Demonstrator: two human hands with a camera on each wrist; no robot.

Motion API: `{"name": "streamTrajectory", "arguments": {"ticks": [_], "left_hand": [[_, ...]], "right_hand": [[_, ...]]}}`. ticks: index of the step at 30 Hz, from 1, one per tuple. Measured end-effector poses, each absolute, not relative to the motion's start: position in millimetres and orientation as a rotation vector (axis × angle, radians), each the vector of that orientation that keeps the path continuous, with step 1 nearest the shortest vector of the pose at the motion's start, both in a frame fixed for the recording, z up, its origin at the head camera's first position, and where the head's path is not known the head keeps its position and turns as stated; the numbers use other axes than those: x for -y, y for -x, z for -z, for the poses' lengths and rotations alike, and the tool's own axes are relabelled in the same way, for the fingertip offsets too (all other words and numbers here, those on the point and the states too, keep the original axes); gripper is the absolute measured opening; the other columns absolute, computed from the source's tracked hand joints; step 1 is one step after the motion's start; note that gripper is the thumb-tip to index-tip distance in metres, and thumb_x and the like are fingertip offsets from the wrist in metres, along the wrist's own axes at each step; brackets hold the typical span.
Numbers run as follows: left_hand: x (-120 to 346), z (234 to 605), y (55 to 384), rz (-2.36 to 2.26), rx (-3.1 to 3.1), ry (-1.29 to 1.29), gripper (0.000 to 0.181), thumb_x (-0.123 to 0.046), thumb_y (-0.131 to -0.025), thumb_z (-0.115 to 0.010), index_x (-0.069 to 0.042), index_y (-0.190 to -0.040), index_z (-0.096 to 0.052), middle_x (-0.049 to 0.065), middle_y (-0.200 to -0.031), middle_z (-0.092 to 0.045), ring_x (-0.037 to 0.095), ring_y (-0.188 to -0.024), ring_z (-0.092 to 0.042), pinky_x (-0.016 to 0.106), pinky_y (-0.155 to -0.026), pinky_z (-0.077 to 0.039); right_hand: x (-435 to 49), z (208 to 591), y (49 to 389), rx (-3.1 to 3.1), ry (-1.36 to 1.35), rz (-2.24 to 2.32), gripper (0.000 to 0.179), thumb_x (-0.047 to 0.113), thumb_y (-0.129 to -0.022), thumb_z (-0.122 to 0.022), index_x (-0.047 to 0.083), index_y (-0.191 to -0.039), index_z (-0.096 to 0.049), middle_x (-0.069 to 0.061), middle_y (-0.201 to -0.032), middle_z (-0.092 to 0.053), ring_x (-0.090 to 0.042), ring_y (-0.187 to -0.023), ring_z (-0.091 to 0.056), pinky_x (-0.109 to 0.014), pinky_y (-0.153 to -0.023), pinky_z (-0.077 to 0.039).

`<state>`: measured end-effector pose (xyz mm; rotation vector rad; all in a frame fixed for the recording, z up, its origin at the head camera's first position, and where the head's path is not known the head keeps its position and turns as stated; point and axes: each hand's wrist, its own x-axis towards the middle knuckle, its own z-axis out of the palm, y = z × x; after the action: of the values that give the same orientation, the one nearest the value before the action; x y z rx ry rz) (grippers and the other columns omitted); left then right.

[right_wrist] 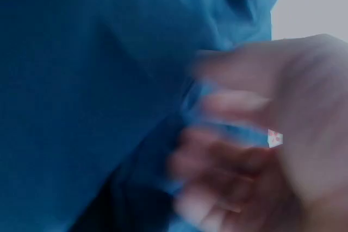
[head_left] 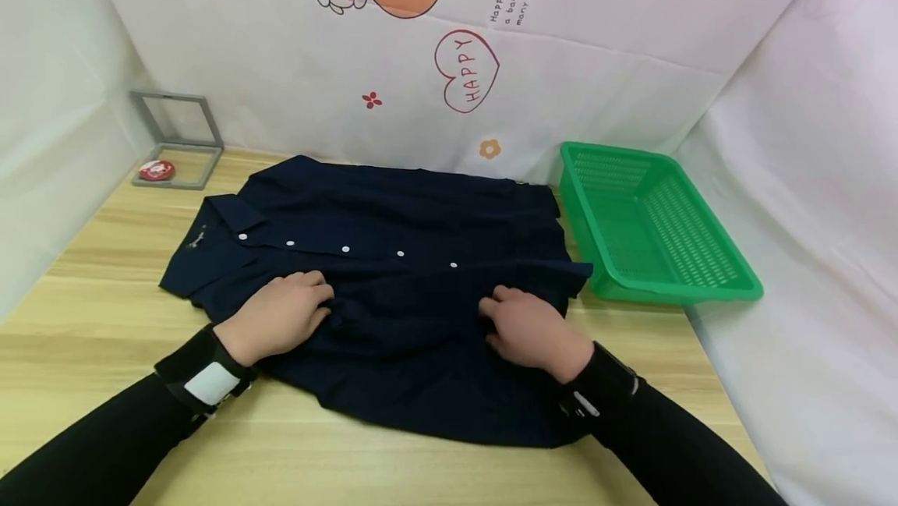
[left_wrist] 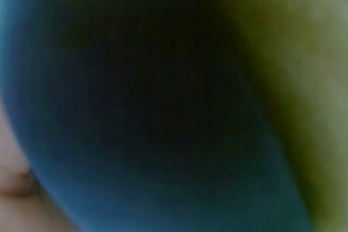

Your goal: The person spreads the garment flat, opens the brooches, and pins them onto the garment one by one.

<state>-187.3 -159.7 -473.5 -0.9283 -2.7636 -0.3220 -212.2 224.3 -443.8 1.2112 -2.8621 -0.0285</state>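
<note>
A dark navy short-sleeved button-up shirt (head_left: 421, 210) lies front up on the table, its collar to the left and white buttons along the middle. My left hand (head_left: 284, 315) pinches the near side of the shirt below the collar. Farther right, my right hand (head_left: 529, 330) grips the same near side, with the cloth bunched between both hands and the hem corner raised. The left wrist view is mostly filled by blurred dark cloth (left_wrist: 141, 101). Blurred curled fingers (right_wrist: 201, 161) meet blue folds in the right wrist view.
A green plastic basket (head_left: 606, 245) stands right of the shirt, close to its hem. At the back left is a grey hinged frame (head_left: 210, 167) with a small red round item (head_left: 157, 170) on it. White printed cloth (head_left: 596, 85) hangs behind the wooden table (head_left: 91, 319).
</note>
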Motion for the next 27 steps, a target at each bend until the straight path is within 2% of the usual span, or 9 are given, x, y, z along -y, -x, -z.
{"name": "streamTrajectory", "arguments": {"ticks": [3,7,10,12,17,21,24,27], "left_hand": [[160.4,468.5,188.3,0.394,2.725,0.866,0.011,-0.008,-0.093,-0.07,-0.003,-0.102,-0.07,0.005,-0.091,-0.058,0.024,-0.077,-0.06,0.042,-0.065,-0.052],[160.9,459.6,188.5,0.442,2.67,0.825,0.017,-0.004,-0.095,-0.065,-0.001,-0.112,-0.066,0.01,-0.095,-0.067,0.026,-0.08,-0.066,0.044,-0.067,-0.054],[159.8,455.3,189.5,0.399,2.641,0.821,0.012,-0.003,-0.096,-0.062,-0.002,-0.108,-0.064,0.01,-0.085,-0.067,0.025,-0.069,-0.065,0.042,-0.06,-0.053],[158.7,453.7,190.4,0.356,2.628,0.819,0.006,-0.003,-0.097,-0.06,-0.002,-0.102,-0.063,0.007,-0.079,-0.063,0.023,-0.064,-0.061,0.04,-0.055,-0.05],[157.7,451.4,192.9,0.358,2.603,0.802,0.001,-0.002,-0.097,-0.06,-0.002,-0.098,-0.058,0.006,-0.079,-0.054,0.023,-0.065,-0.056,0.039,-0.056,-0.048],[156.8,447.0,194.1,0.488,2.633,0.791,0.003,-0.002,-0.1,-0.057,-0.001,-0.1,-0.059,0.007,-0.085,-0.051,0.022,-0.072,-0.052,0.037,-0.063,-0.048],[156.2,442.2,195.5,0.591,2.657,0.765,0.01,-0.002,-0.102,-0.052,0.002,-0.107,-0.061,0.01,-0.093,-0.056,0.024,-0.08,-0.056,0.039,-0.07,-0.05],[158.5,440.7,197.7,0.618,2.638,0.762,0.015,-0.002,-0.103,-0.051,0.002,-0.114,-0.06,0.014,-0.102,-0.062,0.028,-0.09,-0.062,0.043,-0.077,-0.052]], "right_hand": [[-223.3,449.3,209.9,3.011,-1.145,0.123,0.027,0.02,-0.09,-0.075,0.011,-0.113,-0.065,-0.004,-0.093,-0.054,-0.02,-0.078,-0.056,-0.037,-0.067,-0.05],[-231.1,450.6,216.3,3.022,-1.16,0.046,0.022,0.012,-0.091,-0.073,0.012,-0.112,-0.068,-0.003,-0.096,-0.057,-0.019,-0.08,-0.058,-0.034,-0.068,-0.052],[-238.9,449.2,221.7,3.027,-1.199,-0.003,0.021,0.006,-0.093,-0.068,0.011,-0.113,-0.07,-0.003,-0.098,-0.06,-0.018,-0.083,-0.059,-0.033,-0.072,-0.052],[-243.1,448.6,224.0,3.027,-1.187,0.013,0.02,0.006,-0.094,-0.067,0.011,-0.113,-0.07,-0.003,-0.098,-0.06,-0.019,-0.084,-0.059,-0.034,-0.072,-0.052],[-247.6,451.7,225.5,2.971,-1.132,0.088,0.007,0.009,-0.093,-0.07,0.014,-0.097,-0.066,-0.001,-0.086,-0.051,-0.02,-0.072,-0.053,-0.035,-0.061,-0.048],[-252.7,452.7,228.6,2.945,-1.092,0.027,0.009,0.008,-0.096,-0.065,0.013,-0.089,-0.061,0.001,-0.077,-0.047,-0.017,-0.063,-0.048,-0.033,-0.055,-0.042],[-261.5,441.8,231.2,2.875,-1.037,-0.11,0.004,0.005,-0.1,-0.057,0.006,-0.099,-0.061,0.003,-0.069,-0.046,-0.013,-0.055,-0.045,-0.033,-0.052,-0.04],[-268.5,425.0,232.1,2.732,-0.96,-0.25,0.009,0.002,-0.103,-0.05,0.0,-0.108,-0.058,0.002,-0.066,-0.047,-0.011,-0.05,-0.042,-0.033,-0.05,-0.041]]}}
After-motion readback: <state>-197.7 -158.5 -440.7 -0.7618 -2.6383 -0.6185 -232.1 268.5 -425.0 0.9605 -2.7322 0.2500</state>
